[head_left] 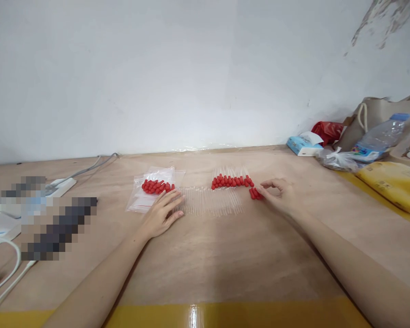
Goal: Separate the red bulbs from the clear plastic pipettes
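My left hand lies on the table with its fingers stretched out and apart, beside the left end of a row of thin clear tubes. Just beyond its fingertips, red rubber bulbs are heaped on clear zip bags. My right hand is at the right, fingers curved and parted from the thumb. Its thumb tip meets a small group of red bulbs; whether it presses on one is unclear. Behind the tube row lie several droppers, clear tubes with red bulbs facing me.
Rightward stand a blue tissue pack, a knotted plastic bag, a plastic bottle and a yellow pack. At left are a white power strip, cables and blurred-out dark items. A white wall rises behind.
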{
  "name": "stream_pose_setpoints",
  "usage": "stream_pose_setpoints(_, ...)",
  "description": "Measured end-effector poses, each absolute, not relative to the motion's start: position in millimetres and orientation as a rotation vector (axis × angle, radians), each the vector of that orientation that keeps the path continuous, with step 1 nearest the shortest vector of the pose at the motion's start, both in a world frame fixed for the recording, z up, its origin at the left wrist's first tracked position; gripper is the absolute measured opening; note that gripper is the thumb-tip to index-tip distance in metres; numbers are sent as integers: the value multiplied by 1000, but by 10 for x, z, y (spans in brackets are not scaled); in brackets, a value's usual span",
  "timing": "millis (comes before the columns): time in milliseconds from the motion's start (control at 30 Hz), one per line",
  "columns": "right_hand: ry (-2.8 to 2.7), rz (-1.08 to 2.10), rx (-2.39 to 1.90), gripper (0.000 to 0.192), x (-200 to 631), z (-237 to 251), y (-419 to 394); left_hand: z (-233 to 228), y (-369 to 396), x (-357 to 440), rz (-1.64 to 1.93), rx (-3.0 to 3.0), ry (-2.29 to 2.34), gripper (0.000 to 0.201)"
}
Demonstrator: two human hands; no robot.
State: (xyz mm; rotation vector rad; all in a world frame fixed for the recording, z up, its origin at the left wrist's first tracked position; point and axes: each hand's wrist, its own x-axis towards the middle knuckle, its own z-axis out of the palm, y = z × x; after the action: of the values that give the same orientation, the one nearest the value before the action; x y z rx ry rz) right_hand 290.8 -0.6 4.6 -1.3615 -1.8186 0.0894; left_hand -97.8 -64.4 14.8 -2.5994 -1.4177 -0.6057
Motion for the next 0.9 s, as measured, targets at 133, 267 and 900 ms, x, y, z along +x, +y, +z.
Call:
stream_pose_setpoints(133,-1701,314,-1571,28,2899,149,195,136,-644,-942,-696,-2558,-1454,39)
stream_pose_setpoints(267,-1819,396,-1801,32,2783,310,467,148,-650,-931,-732,-2534,-1473,37)
stream_pose_setpoints(900,-1529,412,-1636,22,2461,549,269,142,-645,-1047,-561,-2597,-1476,38)
